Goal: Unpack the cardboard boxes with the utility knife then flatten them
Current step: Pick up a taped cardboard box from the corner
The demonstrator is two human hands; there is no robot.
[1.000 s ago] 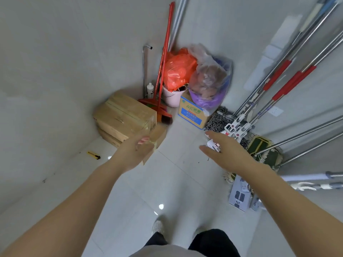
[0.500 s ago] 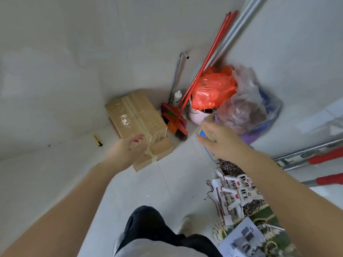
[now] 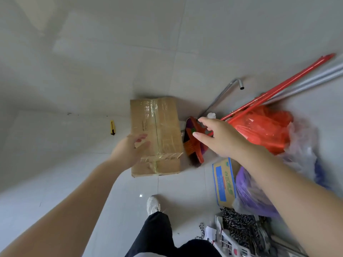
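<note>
A taped brown cardboard box (image 3: 159, 127) stands on the floor against the wall, with a second box (image 3: 167, 166) showing beneath its near end. My left hand (image 3: 130, 149) is at the top box's near left edge, fingers loosely bent, holding nothing. My right hand (image 3: 220, 138) hovers to the right of the boxes over a red dustpan, fingers spread and empty. A yellow utility knife (image 3: 112, 127) lies on the floor by the wall, left of the boxes, away from both hands.
A red dustpan (image 3: 194, 145) and red-handled broom (image 3: 278, 88) sit right of the boxes. Behind them are a red plastic bag (image 3: 263, 130), a blue and white carton (image 3: 223, 180) and a purple bag (image 3: 254, 197). Mop heads (image 3: 239, 227) lie at lower right. My shoe (image 3: 153, 204) stands on the tiles.
The view has swung down and closer to the boxes. Both hands have come nearer the top box, the left to its near left edge, the right above the dustpan.
</note>
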